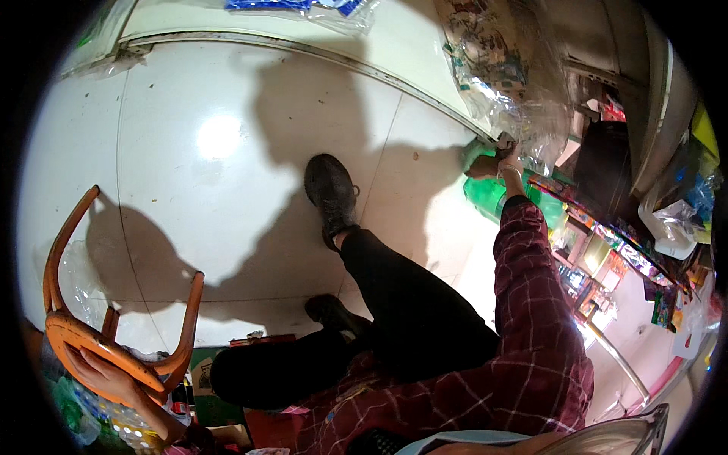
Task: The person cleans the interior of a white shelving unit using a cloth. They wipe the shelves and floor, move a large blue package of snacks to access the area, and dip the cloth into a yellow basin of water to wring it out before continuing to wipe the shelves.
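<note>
"Maroon plaid shirt sits nearest. What's by the left grip?"

"One orange stool, glossy, darkly scuffed, right under the palm at the person's left. Fingers stretch across its seat; whether they clamp it, I can't tell."

"And the right grip?"

"At one green container; its hold is unclear."

"Count the rest?"

"Three stool legs showing, two dark shoes on white floor."

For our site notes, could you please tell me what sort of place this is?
Probably a small shop or storeroom: colourful packets at the right, a filled clear bag near the top, and a tiled floor.
</note>
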{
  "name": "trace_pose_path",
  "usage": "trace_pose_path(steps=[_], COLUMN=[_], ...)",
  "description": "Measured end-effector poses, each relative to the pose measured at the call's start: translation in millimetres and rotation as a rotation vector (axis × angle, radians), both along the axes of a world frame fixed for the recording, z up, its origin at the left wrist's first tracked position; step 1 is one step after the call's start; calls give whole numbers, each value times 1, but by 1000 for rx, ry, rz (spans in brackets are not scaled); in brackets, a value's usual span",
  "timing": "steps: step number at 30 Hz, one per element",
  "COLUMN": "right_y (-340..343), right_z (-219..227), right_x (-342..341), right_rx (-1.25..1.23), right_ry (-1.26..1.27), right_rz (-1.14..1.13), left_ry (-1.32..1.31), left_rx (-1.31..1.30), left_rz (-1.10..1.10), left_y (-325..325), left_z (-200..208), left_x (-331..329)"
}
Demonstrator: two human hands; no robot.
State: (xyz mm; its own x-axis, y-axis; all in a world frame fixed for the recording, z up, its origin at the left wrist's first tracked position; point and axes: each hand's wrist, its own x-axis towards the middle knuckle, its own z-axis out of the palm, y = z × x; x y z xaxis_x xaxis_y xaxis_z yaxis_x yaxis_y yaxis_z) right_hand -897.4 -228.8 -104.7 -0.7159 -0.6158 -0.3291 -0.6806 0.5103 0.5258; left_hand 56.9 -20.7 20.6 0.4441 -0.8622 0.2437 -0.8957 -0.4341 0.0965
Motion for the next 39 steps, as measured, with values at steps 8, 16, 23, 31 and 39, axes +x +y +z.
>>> trace_pose_path(steps=[8, 16, 23, 31, 39], right_y=[58, -28, -50, -108, -171], right_z=[7, 22, 21, 12, -24], right_x=[38, 208, 269, 455, 623], right_rx=[-191, -617, -511, -677, -961], right_ry=[-215, -278, -265, -582, -392], right_rz=[197, 591, 840, 1168, 1615], left_ry=[-22, -19, -34, 3, 22], left_rx=[15, 33, -17, -73, -58], left_rz=[-34, 26, 14, 35, 149], left_y=[2, -2, 2, -3, -17], left_z=[-10, -3, -1, -4, 9], left_x=[4, -4, -4, -13, -34])
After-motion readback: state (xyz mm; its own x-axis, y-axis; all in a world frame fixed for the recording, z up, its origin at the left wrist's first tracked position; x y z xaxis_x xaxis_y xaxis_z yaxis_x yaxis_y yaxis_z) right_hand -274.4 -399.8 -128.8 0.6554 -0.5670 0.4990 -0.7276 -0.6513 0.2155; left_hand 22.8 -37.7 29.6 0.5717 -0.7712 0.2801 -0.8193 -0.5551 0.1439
